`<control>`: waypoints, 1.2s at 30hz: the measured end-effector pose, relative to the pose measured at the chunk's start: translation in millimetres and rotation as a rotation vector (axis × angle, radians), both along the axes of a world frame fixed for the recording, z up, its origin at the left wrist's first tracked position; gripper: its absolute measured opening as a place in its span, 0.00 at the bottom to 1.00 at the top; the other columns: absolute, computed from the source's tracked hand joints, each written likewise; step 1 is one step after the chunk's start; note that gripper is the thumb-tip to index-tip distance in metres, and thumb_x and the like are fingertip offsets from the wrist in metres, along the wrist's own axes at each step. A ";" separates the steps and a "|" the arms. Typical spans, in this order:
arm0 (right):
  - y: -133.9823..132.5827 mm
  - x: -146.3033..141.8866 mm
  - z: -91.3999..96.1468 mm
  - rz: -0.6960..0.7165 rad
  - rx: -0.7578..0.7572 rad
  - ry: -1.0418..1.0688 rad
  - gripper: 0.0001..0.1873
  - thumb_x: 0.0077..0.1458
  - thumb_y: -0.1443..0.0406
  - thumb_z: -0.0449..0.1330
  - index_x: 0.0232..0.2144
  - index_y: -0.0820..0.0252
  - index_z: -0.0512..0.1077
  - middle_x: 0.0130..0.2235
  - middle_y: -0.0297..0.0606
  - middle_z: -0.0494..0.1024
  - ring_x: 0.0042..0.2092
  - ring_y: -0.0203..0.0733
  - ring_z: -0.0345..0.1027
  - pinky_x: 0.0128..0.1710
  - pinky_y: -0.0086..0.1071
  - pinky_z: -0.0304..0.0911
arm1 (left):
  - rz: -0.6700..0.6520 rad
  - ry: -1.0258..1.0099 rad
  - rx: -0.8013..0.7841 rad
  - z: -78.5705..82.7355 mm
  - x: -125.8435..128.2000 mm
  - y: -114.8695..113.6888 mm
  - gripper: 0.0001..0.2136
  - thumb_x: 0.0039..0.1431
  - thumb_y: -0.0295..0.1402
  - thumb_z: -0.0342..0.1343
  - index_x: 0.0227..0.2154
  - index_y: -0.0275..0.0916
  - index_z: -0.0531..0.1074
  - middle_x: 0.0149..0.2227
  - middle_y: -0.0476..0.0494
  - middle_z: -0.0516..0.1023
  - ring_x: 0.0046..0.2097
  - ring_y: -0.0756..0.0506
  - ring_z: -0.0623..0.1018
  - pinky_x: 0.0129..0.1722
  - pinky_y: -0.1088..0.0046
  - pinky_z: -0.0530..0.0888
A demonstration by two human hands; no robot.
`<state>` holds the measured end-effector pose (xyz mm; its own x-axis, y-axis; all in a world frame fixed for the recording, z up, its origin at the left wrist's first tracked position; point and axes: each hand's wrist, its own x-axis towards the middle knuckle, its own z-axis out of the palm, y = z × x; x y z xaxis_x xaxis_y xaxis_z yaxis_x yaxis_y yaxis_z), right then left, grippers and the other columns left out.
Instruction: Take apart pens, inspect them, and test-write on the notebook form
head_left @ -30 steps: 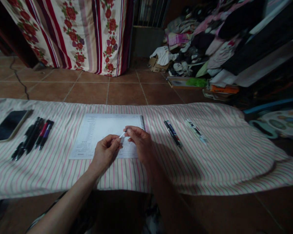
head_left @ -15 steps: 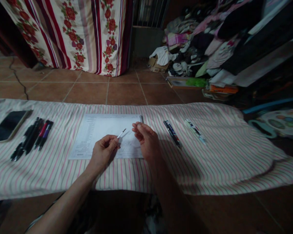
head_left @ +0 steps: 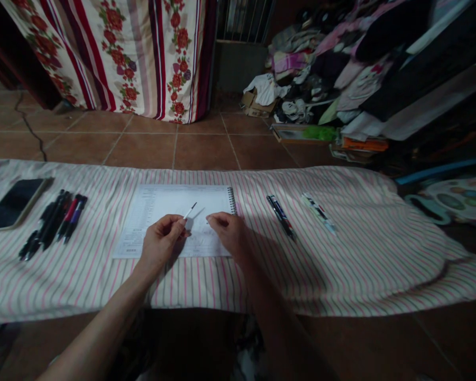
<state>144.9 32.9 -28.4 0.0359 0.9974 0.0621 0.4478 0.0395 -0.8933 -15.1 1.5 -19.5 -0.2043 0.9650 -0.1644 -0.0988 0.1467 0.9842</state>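
Note:
In the head view my left hand (head_left: 161,238) pinches a thin white pen refill (head_left: 189,211) with a dark, narrow end that points up and away to the right. My right hand (head_left: 230,230) is closed, thumb and fingertips together over the page; whatever they hold, if anything, is too small to make out. Beneath both hands lies a spiral notebook (head_left: 168,198), open at a white page, its coil on the right. A few tiny bits lie on the paper between my hands, too small to name.
Two dark pens (head_left: 281,217) and a pale patterned pen (head_left: 319,212) lie right of the notebook on the striped cloth (head_left: 365,254). To the left are several black and coloured pens (head_left: 53,222) and a phone (head_left: 14,203). Heaped clothes (head_left: 321,69) stand beyond on the floor.
My right hand has come down and left, its fingers closing together nearer the refill. My left hand has shifted slightly left and up, still holding the refill.

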 end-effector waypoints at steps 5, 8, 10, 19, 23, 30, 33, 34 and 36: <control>-5.6 -3.5 5.1 0.046 -0.001 -0.268 0.11 0.52 0.62 0.56 0.24 0.57 0.77 0.26 0.37 0.80 0.30 0.41 0.73 0.27 0.29 0.58 | -0.020 -0.019 -0.001 -1.7 -0.1 0.3 0.11 0.46 0.39 0.62 0.27 0.36 0.73 0.19 0.51 0.72 0.23 0.53 0.71 0.26 0.77 0.67; -5.8 -3.6 5.6 0.026 -0.007 -0.349 0.10 0.52 0.64 0.55 0.27 0.58 0.76 0.29 0.39 0.80 0.32 0.42 0.73 0.29 0.30 0.60 | -0.016 0.003 0.003 -1.7 -0.8 0.5 0.10 0.46 0.38 0.62 0.27 0.36 0.73 0.19 0.51 0.72 0.23 0.53 0.71 0.26 0.78 0.66; -4.9 -3.4 4.4 0.006 0.029 -0.307 0.08 0.51 0.67 0.56 0.30 0.59 0.76 0.31 0.39 0.79 0.32 0.40 0.72 0.32 0.30 0.62 | -0.020 -0.003 -0.006 -2.3 -1.7 0.6 0.10 0.46 0.39 0.62 0.27 0.36 0.73 0.19 0.50 0.72 0.23 0.53 0.71 0.25 0.78 0.66; -2.3 -7.9 -2.3 0.211 0.288 -0.224 0.12 0.52 0.73 0.54 0.31 0.57 0.75 0.33 0.36 0.73 0.35 0.37 0.68 0.37 0.30 0.63 | 0.032 0.002 -0.016 -9.3 -9.9 3.5 0.14 0.43 0.42 0.63 0.26 0.36 0.73 0.19 0.49 0.73 0.24 0.51 0.72 0.25 0.77 0.68; 0.9 -6.8 -6.8 0.256 0.320 -0.299 0.13 0.55 0.73 0.53 0.32 0.55 0.77 0.33 0.37 0.72 0.38 0.38 0.67 0.41 0.32 0.63 | 0.037 -0.022 -0.028 -8.5 -11.0 2.5 0.15 0.41 0.43 0.64 0.26 0.35 0.73 0.19 0.49 0.73 0.24 0.50 0.73 0.25 0.76 0.69; 7.1 -4.5 -12.2 0.277 0.328 -0.436 0.16 0.55 0.75 0.52 0.33 0.57 0.78 0.34 0.40 0.72 0.40 0.40 0.66 0.42 0.33 0.63 | 0.057 0.007 -0.014 0.7 -13.6 -1.8 0.11 0.45 0.39 0.62 0.25 0.36 0.73 0.18 0.51 0.71 0.23 0.53 0.70 0.25 0.77 0.68; 10.0 -4.3 -13.5 0.279 0.309 -0.433 0.15 0.54 0.75 0.53 0.32 0.57 0.78 0.34 0.39 0.72 0.39 0.39 0.67 0.40 0.32 0.63 | 0.064 0.043 -0.008 3.4 -17.2 -2.1 0.10 0.45 0.38 0.62 0.25 0.36 0.74 0.18 0.51 0.71 0.23 0.52 0.69 0.26 0.76 0.68; 10.8 -3.9 -13.9 0.281 0.299 -0.425 0.15 0.53 0.76 0.54 0.32 0.56 0.78 0.34 0.39 0.72 0.39 0.39 0.67 0.40 0.31 0.63 | 0.066 0.055 -0.008 4.4 -18.3 -2.2 0.10 0.45 0.38 0.61 0.25 0.36 0.74 0.18 0.51 0.71 0.23 0.52 0.69 0.25 0.76 0.68; 12.1 -2.6 -14.4 0.281 0.286 -0.413 0.15 0.53 0.76 0.54 0.32 0.56 0.78 0.33 0.38 0.73 0.38 0.39 0.67 0.39 0.31 0.63 | 0.063 0.078 -0.004 6.4 -19.9 -2.4 0.09 0.46 0.38 0.61 0.25 0.36 0.74 0.18 0.50 0.72 0.23 0.52 0.69 0.25 0.76 0.67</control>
